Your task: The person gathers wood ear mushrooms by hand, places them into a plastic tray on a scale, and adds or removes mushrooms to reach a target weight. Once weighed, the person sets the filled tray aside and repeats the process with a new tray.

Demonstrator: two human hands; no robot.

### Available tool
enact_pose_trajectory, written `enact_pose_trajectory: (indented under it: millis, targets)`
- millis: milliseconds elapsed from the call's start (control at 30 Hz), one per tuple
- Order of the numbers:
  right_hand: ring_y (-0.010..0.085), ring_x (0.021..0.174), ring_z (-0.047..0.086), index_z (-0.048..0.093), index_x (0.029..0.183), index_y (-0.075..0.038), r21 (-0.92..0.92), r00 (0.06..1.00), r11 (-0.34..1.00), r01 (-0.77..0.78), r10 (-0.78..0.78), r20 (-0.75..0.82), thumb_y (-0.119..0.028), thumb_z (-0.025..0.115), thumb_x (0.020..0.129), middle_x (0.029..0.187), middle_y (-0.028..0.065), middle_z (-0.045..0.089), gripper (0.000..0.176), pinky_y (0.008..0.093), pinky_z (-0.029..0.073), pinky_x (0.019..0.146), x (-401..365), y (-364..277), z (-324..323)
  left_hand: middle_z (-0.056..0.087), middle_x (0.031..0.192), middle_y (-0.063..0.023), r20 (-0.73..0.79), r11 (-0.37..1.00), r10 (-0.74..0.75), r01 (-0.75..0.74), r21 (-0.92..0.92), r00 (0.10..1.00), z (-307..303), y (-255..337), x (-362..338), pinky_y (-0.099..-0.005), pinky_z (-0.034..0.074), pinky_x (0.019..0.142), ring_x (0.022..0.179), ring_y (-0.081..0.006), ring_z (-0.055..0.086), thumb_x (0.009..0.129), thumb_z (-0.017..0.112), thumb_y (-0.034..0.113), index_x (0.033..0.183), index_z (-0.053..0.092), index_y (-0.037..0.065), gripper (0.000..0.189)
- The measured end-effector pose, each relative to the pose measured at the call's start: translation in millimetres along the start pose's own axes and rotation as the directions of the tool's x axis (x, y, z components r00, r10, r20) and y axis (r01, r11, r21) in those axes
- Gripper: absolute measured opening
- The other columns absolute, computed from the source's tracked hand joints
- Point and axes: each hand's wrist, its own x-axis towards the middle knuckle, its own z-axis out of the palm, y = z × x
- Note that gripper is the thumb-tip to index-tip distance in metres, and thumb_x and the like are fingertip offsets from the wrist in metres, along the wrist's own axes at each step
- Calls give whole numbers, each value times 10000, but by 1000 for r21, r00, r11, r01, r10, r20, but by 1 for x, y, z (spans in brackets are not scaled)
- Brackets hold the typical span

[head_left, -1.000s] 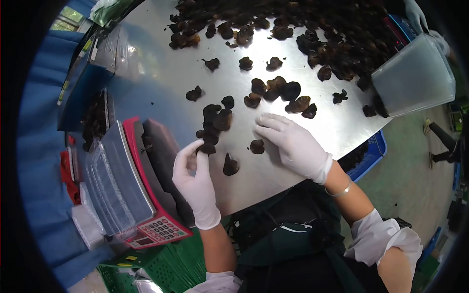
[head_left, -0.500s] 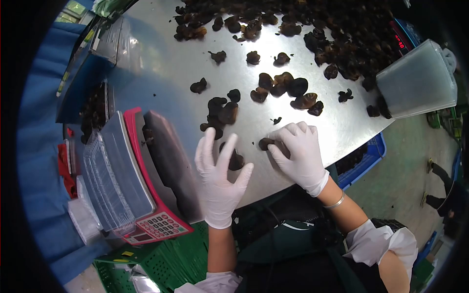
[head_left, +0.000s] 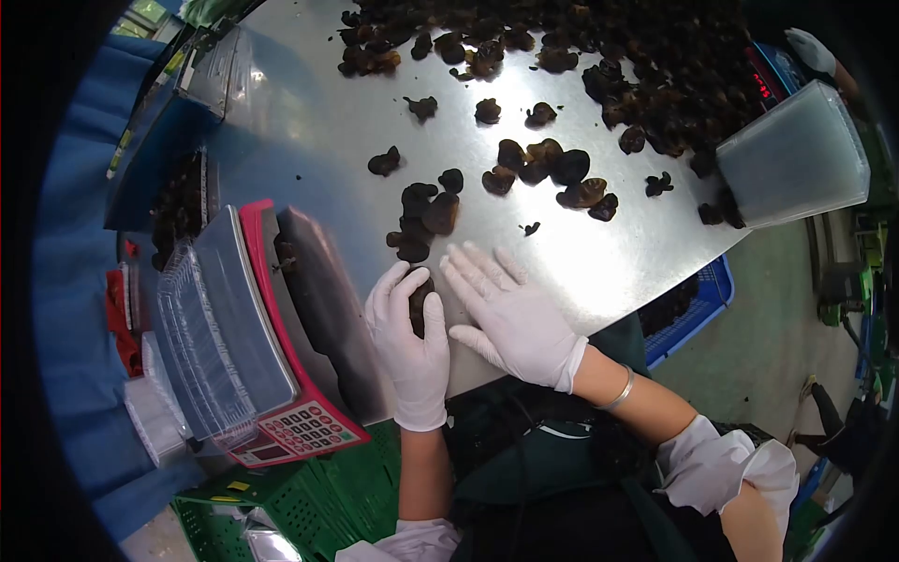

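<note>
Dark, wrinkled dried pieces lie scattered on a shiny steel table (head_left: pixel 609 253), with a big heap (head_left: pixel 599 47) at the far side. My left hand (head_left: pixel 409 332), in a white glove, is curled around a few dark pieces (head_left: pixel 419 302) near the table's front edge. My right hand (head_left: pixel 510 318), also gloved, lies flat on the steel with fingers spread, right beside the left hand and holding nothing. A small cluster of pieces (head_left: pixel 421 220) sits just beyond both hands.
A red scale (head_left: pixel 300 431) with a steel pan and a clear plastic tray (head_left: pixel 211 328) stands to the left. A clear plastic tub (head_left: pixel 796 155) lies at the table's right edge. Another person's gloved hand (head_left: pixel 811 49) shows at the far right. Blue crate (head_left: pixel 702 300) and green crate (head_left: pixel 300 506) sit below.
Both hands drew toward the front edge. My right hand slid left and flattened, sweeping pieces toward my left hand, which went from spread to curled around them.
</note>
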Motion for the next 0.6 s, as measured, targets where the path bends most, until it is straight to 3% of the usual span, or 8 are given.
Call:
enact_pose_trajectory:
  millis: [100, 133, 200, 333, 400, 467, 533, 600]
  targets:
    - [384, 1487, 300, 317, 1526, 50, -77, 973, 970, -228, 225, -55, -361, 546, 981, 1564, 278, 344, 720, 482, 194, 1236, -5, 9, -2, 606, 1289, -127, 4, 1000, 1, -1, -19, 1000, 0, -2, 0, -421, 378, 1078, 1226, -319, 529, 942, 618, 126, 1168, 649, 57, 238]
    - [384, 1487, 300, 317, 1526, 50, -81, 973, 970, -228, 224, -58, -361, 546, 981, 1564, 278, 344, 720, 482, 194, 1236, -13, 14, -5, 606, 1289, -125, 6, 1000, 0, 0, -23, 1000, -1, -1, -1, -419, 379, 1076, 1224, -317, 529, 938, 621, 125, 1165, 650, 57, 239]
    - [397, 1480, 302, 319, 1518, 59, -177, 902, 886, -429, 410, -133, -345, 555, 980, 1560, 270, 359, 713, 493, 213, 1227, -40, 30, -16, 606, 1288, -123, 1, 999, 3, -3, -33, 1000, -2, 0, 0, -418, 380, 1075, 1221, -315, 530, 934, 624, 123, 1163, 651, 57, 240]
    - [441, 1455, 314, 351, 1493, 75, -219, 722, 702, -677, 577, -383, -310, 551, 982, 1530, 305, 375, 670, 499, 227, 1213, -102, 66, -48, 610, 1283, -118, 2, 999, -8, 9, -45, 1000, -3, 1, 2, -417, 382, 1073, 1216, -312, 534, 927, 631, 120, 1153, 656, 58, 236]
    - [449, 1416, 353, 413, 1462, 68, -36, 669, 737, -675, 591, -451, -304, 568, 973, 1499, 287, 416, 633, 484, 233, 1204, -114, 74, -67, 611, 1283, -117, 3, 999, -13, 13, -47, 1000, -2, 0, 2, -416, 384, 1073, 1212, -312, 536, 926, 632, 120, 1146, 659, 58, 230]
    - [437, 1396, 368, 485, 1431, 13, 9, 698, 791, -612, 545, -464, -296, 594, 959, 1469, 268, 447, 575, 516, 222, 1195, -97, 68, -78, 606, 1286, -117, 12, 996, -34, 35, -85, 999, -2, -1, 2, -420, 396, 1055, 1206, -322, 540, 907, 661, 146, 1133, 677, 73, 238]
    - [442, 1402, 357, 525, 1409, -41, -172, 832, 872, -458, 353, -428, -282, 608, 941, 1462, 253, 457, 533, 580, 184, 1189, -61, 61, -79, 602, 1294, -120, 11, 995, -24, 25, -100, 1000, -3, -4, 0, -415, 398, 1058, 1214, -317, 541, 915, 658, 155, 1146, 678, 75, 246]
    - [453, 1393, 363, 529, 1412, -88, -278, 830, 854, -440, 269, -488, -264, 629, 917, 1460, 245, 462, 535, 634, 158, 1177, -27, 71, -68, 598, 1301, -123, -4, 993, -21, 21, -115, 1000, -4, -5, -1, -410, 401, 1061, 1222, -312, 541, 923, 655, 165, 1159, 679, 77, 253]
